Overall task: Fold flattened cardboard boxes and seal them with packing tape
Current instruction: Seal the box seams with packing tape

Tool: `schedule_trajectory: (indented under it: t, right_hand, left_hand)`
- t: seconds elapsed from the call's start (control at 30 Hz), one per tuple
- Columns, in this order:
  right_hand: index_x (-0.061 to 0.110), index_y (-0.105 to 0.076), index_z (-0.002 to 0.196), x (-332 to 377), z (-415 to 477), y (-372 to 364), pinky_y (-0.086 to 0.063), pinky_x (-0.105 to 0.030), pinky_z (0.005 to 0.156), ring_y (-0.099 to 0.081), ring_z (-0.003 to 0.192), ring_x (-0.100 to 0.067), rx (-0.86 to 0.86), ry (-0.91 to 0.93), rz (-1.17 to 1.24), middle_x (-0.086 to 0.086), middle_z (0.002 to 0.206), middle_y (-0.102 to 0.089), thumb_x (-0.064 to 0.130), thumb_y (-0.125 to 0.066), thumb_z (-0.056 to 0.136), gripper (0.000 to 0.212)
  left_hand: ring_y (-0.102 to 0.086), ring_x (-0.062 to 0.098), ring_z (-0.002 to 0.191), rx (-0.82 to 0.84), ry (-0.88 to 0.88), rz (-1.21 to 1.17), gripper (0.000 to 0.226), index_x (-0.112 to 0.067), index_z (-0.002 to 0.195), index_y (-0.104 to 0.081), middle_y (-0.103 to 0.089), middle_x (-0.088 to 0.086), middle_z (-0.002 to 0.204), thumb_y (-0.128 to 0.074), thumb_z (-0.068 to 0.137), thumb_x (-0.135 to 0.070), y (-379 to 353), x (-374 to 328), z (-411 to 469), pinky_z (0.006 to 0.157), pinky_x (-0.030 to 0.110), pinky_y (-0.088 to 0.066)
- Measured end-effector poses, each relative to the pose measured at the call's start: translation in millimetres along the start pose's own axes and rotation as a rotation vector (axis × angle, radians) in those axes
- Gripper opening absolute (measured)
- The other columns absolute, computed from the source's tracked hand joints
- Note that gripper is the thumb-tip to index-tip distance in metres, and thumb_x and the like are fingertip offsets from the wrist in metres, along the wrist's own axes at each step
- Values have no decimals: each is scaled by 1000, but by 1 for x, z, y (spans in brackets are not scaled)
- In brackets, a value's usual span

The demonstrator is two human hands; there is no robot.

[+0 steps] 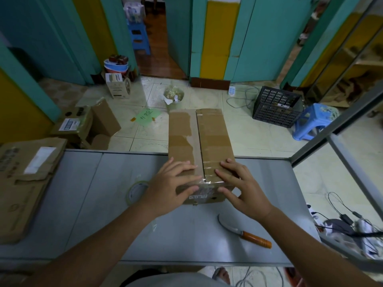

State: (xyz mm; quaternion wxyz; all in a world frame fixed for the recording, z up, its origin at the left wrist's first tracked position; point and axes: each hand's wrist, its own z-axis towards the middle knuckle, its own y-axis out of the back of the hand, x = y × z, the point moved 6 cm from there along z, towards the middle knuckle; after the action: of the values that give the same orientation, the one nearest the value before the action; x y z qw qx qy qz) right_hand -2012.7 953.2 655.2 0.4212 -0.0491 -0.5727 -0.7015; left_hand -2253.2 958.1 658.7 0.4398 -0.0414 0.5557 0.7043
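Head view: I press both spread hands, left hand (172, 187) and right hand (241, 187), flat along the tape (211, 172) over the box (209, 133) seam.

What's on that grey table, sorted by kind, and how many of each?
On the grey table:
Cardboard box, folded up and taped: 1
Stack of flattened cardboard: 1 (sheets in it cannot be counted)
Tape roll: 1
Knife, curved blade, wooden handle: 1
Total: 4

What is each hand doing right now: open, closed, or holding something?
Left hand: open, pressing on the cardboard box.
Right hand: open, pressing on the same box.
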Motion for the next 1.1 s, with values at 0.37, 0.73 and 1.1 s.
schedule_trajectory:
  t: [0.37,0.73,1.1]
  right_hand:
    - [30,-48,152,-35,25,-6,-56,-32,95,-63,124,-18,-82,-759,578,4,141,-62,41,-58,104,51]
    - [27,-43,150,-31,-3,20,-51,-38,93,-58,117,-18,-276,-927,462,0,142,-52,68,-72,78,88]
    - [24,-69,127,-96,42,72,-54,-21,77,-69,105,-15,10,-902,432,3,119,-72,55,-84,77,61]
  left_hand:
    - [-54,-5,132,-264,702,-509,80,-39,156,-40,-54,-15,150,-76,88,-58,-3,14,-30,111,36,-52]
    - [-59,-13,122,-176,713,-608,56,-34,148,-60,-63,-28,134,-77,97,-22,27,55,16,113,27,-47]
    - [-51,7,141,177,599,-535,70,-35,154,-50,-57,-16,151,-82,92,-32,25,95,80,121,47,-41]
